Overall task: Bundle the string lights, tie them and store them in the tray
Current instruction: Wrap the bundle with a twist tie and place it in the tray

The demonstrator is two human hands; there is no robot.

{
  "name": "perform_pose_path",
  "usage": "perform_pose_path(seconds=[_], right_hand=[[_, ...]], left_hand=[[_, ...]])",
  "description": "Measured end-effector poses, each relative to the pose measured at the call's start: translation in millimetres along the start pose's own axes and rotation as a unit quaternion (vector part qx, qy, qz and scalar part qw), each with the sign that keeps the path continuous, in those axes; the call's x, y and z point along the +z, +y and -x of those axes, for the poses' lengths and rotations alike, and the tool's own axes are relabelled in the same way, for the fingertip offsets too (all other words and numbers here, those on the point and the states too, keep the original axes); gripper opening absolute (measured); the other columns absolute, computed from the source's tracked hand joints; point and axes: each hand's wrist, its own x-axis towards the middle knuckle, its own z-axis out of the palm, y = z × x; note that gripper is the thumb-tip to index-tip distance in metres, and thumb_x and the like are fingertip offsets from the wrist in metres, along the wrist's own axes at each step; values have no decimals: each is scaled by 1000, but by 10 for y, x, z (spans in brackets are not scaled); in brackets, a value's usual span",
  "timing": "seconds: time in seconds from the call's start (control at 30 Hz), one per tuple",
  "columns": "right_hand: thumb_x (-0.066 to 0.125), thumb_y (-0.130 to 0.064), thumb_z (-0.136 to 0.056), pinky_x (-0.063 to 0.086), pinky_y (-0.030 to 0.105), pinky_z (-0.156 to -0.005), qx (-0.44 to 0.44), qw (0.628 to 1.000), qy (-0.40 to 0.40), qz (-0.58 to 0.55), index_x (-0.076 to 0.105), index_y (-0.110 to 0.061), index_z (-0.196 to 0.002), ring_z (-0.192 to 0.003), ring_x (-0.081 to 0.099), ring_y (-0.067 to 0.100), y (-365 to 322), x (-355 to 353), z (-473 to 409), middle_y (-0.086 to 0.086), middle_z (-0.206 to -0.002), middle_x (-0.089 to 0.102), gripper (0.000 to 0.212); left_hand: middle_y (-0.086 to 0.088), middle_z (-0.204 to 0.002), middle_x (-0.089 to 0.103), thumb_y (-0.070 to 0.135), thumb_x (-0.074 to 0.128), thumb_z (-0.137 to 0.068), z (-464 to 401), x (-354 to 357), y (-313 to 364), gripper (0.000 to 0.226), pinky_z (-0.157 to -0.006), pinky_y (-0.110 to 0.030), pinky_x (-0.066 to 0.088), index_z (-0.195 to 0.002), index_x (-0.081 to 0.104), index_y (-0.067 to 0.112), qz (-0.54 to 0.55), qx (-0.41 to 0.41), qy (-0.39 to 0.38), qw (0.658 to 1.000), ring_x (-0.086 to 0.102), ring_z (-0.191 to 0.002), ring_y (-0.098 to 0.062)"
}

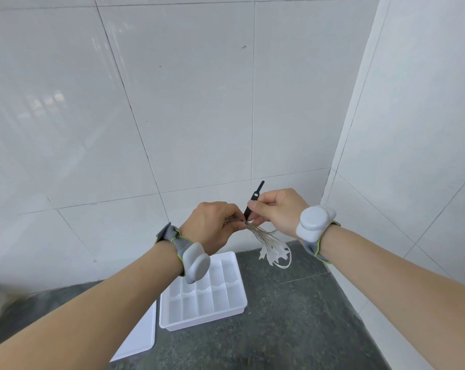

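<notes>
1. Head view. Nearest the camera, both my forearms reach forward, each with a grey wrist device.
2. Left hand [212, 222]: fingers curled, pinching the gathered wires of the string lights [263, 236].
3. Right hand [276, 209]: fingertips pinch a black tie strap [253, 200], upper end sticking up, lower end at the bundle.
4. String lights held in the air between both hands; clear bulbs hang down over the counter [293, 316].
5. White divided tray [203, 292] sits on the counter near the back wall, below my left wrist; a flat white lid [140, 335] just beside it, toward the counter's left edge.
</notes>
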Motion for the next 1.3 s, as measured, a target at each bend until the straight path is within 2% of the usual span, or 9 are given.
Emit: perform_pose_path(seconds=[0.2,0.47,0.63,0.73,0.83,0.9,1.03,1.2,1.3], right_hand=[[64,-30,-93,55,32,-84,-48,998,10,27,73,-15,-72,-75,75,9,63,80,31,-5,-75,77,27],[65,-33,-92,55,33,-87,-114,992,5,48,74,-19,-75,-75,74,5,65,84,53,-6,-73,77,23],[67,-39,-90,49,26,-62,-158,981,33,111,75,-23,-76,-54,56,5,-23,56,98,-2,-66,71,22],[67,-43,-87,52,26,-84,-157,971,45,174,74,-28,-87,-78,67,1,-55,-5,109,-14,-80,74,17],[56,-63,-84,23,31,-118,-160,917,-19,364,68,-34,-106,-99,62,1,-77,-74,96,-19,-101,70,39],[51,-64,-84,13,33,-121,-155,887,-55,432,65,-34,-108,-101,61,7,-63,-52,89,-14,-101,70,41],[50,-37,-95,52,41,-87,-126,923,-56,359,65,-20,-92,-76,63,23,-82,-20,133,-3,-80,71,23],[45,-32,-100,48,35,-68,-91,931,-74,344,63,-13,-93,-72,57,25,-190,-89,167,1,-74,61,28],[46,-32,-99,44,34,-64,-79,933,-81,343,63,-10,-89,-68,52,25,-203,-78,163,1,-69,55,30]], left_hand=[[13,-77,67,39,71,-86,3,-29,-8,16,-60,-6,35,-93,73,24,10,-100,-15,995,54,-72,-6],[11,-77,69,40,80,-77,46,-92,-11,22,-60,-18,44,-85,64,26,116,-184,-9,976,60,-67,-7],[10,-74,71,34,79,-80,47,-108,-23,19,-59,-23,48,-90,63,35,190,-173,-2,966,58,-57,-6],[11,-68,66,33,78,-81,27,-94,-20,12,-54,-25,45,-84,66,34,212,-172,21,962,51,-51,-4],[12,-66,64,33,76,-84,16,-98,-11,11,-56,-25,47,-84,65,34,229,-164,25,959,52,-54,-7],[10,-65,65,31,75,-85,19,-92,5,9,-59,-27,48,-85,66,34,242,-149,18,959,53,-57,-11],[-13,-76,67,24,72,-88,9,-74,68,10,-58,-32,47,-86,69,33,276,-113,13,954,49,-59,-19],[-15,-88,74,20,72,-89,0,-161,78,12,-71,-46,56,-88,76,31,303,-82,-5,950,61,-70,-35],[-32,-88,66,25,68,-89,26,-188,68,11,-60,-40,48,-90,76,31,308,-92,-23,947,45,-60,-27]])
